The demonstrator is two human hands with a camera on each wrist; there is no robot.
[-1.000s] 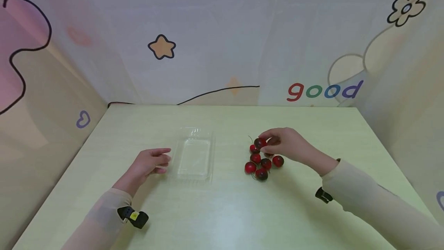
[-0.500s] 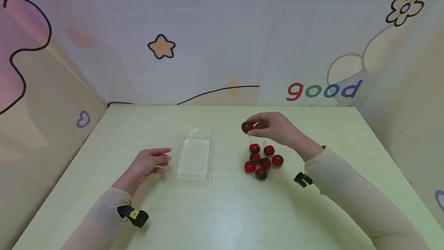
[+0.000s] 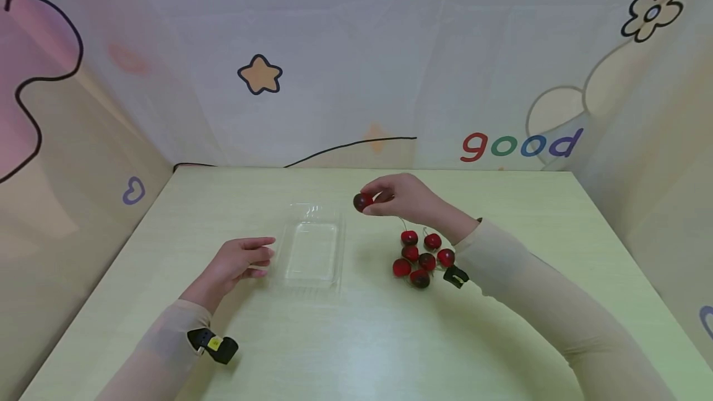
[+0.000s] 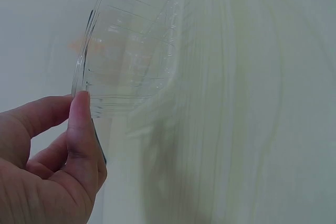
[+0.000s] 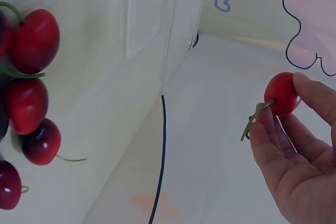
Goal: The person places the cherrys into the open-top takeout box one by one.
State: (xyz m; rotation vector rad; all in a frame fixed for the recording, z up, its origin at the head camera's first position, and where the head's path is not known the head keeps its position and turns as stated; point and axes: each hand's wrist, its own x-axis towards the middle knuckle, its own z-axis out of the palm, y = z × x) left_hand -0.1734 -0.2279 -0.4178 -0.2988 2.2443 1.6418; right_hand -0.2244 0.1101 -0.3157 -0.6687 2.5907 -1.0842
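Note:
A clear plastic box [image 3: 312,255] lies on the table left of centre. My left hand [image 3: 236,262] is at its left side; in the left wrist view, thumb and finger pinch the box's rim [image 4: 80,74]. Up above the table, just right of the box's far corner, my right hand [image 3: 409,197] holds a dark red cherry [image 3: 362,202] between thumb and fingertips. A green stem [image 5: 256,119] hangs from this cherry in the right wrist view. Below the right forearm is a cluster of several red cherries [image 3: 410,254], some with stems showing.
The pale table [image 3: 334,345] ends at a printed cloth backdrop [image 3: 356,79], with more cloth at both sides. A black wrist camera [image 3: 457,276] under the right sleeve overlaps the cluster's right edge in the head view. Another wrist camera [image 3: 214,345] sits at the left cuff.
My right hand has lifted one cherry from the cluster and carried it left toward the box. The left hand and the box have stayed in place.

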